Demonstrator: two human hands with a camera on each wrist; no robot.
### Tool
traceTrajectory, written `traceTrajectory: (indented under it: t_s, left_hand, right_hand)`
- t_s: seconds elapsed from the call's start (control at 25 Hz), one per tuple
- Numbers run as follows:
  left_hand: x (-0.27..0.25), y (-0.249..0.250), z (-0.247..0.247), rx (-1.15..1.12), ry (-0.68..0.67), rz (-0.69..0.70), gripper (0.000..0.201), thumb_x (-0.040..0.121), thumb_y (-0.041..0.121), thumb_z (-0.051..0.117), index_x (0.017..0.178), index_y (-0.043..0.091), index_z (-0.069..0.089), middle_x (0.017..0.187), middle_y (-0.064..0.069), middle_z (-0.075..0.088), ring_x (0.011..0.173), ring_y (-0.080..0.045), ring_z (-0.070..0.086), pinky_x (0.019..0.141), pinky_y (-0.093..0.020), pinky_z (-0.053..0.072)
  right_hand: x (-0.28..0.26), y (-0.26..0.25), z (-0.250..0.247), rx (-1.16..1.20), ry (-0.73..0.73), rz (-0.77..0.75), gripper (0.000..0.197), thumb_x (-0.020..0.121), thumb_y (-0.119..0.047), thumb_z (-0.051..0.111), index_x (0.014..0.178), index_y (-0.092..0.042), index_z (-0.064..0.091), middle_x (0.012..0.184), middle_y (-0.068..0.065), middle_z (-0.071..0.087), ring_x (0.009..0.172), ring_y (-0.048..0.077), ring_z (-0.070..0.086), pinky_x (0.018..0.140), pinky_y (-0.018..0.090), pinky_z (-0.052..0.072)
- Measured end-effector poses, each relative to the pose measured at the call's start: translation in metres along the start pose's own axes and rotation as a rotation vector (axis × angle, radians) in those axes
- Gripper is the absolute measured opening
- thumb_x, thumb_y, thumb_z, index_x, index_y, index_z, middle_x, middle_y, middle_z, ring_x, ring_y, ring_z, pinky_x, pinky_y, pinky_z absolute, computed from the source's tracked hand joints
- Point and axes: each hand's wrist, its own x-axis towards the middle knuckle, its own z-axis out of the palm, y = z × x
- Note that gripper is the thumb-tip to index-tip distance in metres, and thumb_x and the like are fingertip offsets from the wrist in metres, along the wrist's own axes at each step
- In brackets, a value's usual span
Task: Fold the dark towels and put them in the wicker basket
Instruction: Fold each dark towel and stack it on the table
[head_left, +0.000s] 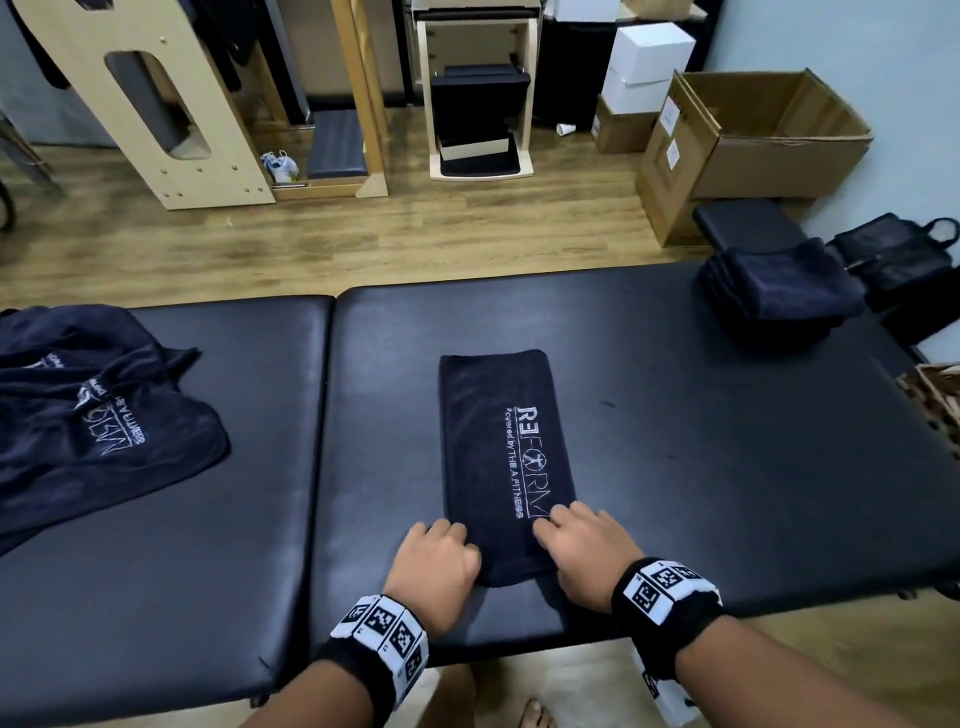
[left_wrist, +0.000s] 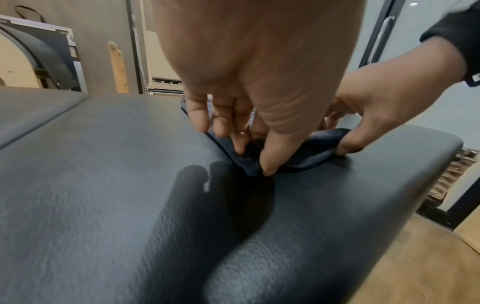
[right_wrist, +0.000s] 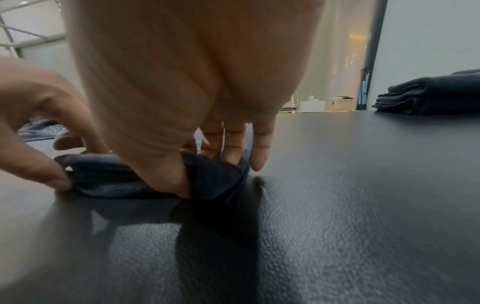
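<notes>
A dark towel (head_left: 498, 447) with white lettering lies folded into a long strip on the black padded table (head_left: 701, 415), running away from me. My left hand (head_left: 441, 551) pinches its near left corner (left_wrist: 249, 164), thumb under and fingers on top. My right hand (head_left: 576, 540) pinches the near right corner (right_wrist: 213, 181) the same way, and this near end is raised slightly off the table. A stack of folded dark towels (head_left: 774, 291) sits at the table's far right. The wicker basket (head_left: 935, 400) shows only partly past the right edge.
A loose pile of unfolded dark towels (head_left: 88, 410) covers the table's left end. Beyond the far right corner stand a black bag (head_left: 893, 249) and an open cardboard box (head_left: 753, 145). Wooden equipment lines the wall behind.
</notes>
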Motion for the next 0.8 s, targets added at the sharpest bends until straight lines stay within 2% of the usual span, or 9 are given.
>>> traceTrajectory:
  t_s: [0.08,0.16,0.24,0.32,0.48,0.6,0.72,0.8]
  left_hand:
    - [0.006,-0.004,-0.002,0.020,0.026,0.039,0.024,0.041,0.026,0.079,0.055,0.022,0.060,0.064,0.001,0.057,0.060,-0.023,0.057,0.050,-0.031,0.042]
    - [0.012,-0.013,-0.017,-0.050,-0.003,0.012,0.014,0.063,0.026,0.072,0.075,0.020,0.066,0.083,-0.004,0.063,0.080,-0.028,0.062,0.061,-0.035,0.047]
    - [0.020,-0.024,-0.028,-0.121,0.030,-0.065,0.020,0.079,0.028,0.058,0.093,0.016,0.064,0.101,-0.007,0.065,0.096,-0.033,0.062,0.071,-0.036,0.047]
    - [0.032,-0.042,-0.047,-0.235,0.061,-0.147,0.027,0.078,0.034,0.055,0.096,0.015,0.062,0.103,-0.009,0.067,0.097,-0.035,0.064,0.072,-0.036,0.048]
    - [0.070,-0.080,-0.087,-0.521,0.058,-0.313,0.024,0.068,0.038,0.058,0.082,0.019,0.057,0.093,-0.009,0.066,0.091,-0.036,0.064,0.072,-0.034,0.052]
    - [0.102,-0.109,-0.111,-0.662,0.078,-0.342,0.023,0.064,0.039,0.060,0.079,0.022,0.061,0.088,-0.005,0.068,0.088,-0.032,0.065,0.075,-0.034,0.055]
    - [0.136,-0.134,-0.124,-0.777,0.122,-0.375,0.021,0.069,0.037,0.064,0.085,0.023,0.066,0.091,-0.003,0.069,0.092,-0.028,0.065,0.079,-0.035,0.056]
    - [0.154,-0.147,-0.125,-0.848,0.229,-0.434,0.026,0.076,0.038,0.063,0.099,0.025,0.066,0.100,-0.002,0.070,0.102,-0.029,0.063,0.088,-0.035,0.053]
  right_hand:
    - [0.004,0.001,-0.003,0.000,0.020,-0.011,0.030,0.064,-0.012,0.060,0.093,-0.018,0.057,0.092,0.003,0.061,0.082,0.029,0.061,0.057,0.039,0.048]
    - [0.011,0.001,-0.014,0.088,0.050,0.010,0.029,0.075,-0.011,0.053,0.104,-0.014,0.055,0.105,0.007,0.061,0.095,0.033,0.060,0.066,0.039,0.048]
    - [0.016,0.005,-0.028,0.154,0.071,0.030,0.027,0.080,-0.013,0.048,0.108,-0.014,0.051,0.111,0.009,0.059,0.099,0.035,0.061,0.073,0.040,0.048]
    - [0.028,0.014,-0.046,0.193,0.116,0.077,0.024,0.081,-0.016,0.047,0.105,-0.016,0.049,0.108,0.008,0.060,0.097,0.036,0.063,0.075,0.041,0.049]
    - [0.060,0.037,-0.088,0.225,0.231,0.171,0.018,0.081,-0.022,0.048,0.099,-0.019,0.051,0.102,0.006,0.065,0.093,0.035,0.064,0.072,0.041,0.052]
    - [0.085,0.053,-0.120,0.268,0.300,0.229,0.021,0.080,-0.026,0.052,0.101,-0.023,0.052,0.100,0.003,0.067,0.092,0.034,0.065,0.071,0.039,0.053]
    - [0.120,0.066,-0.145,0.304,0.342,0.285,0.025,0.082,-0.025,0.055,0.107,-0.023,0.053,0.103,0.005,0.069,0.095,0.036,0.064,0.074,0.038,0.052]
    - [0.142,0.071,-0.153,0.360,0.358,0.335,0.026,0.086,-0.026,0.056,0.111,-0.020,0.053,0.106,0.009,0.068,0.097,0.037,0.063,0.076,0.040,0.053]
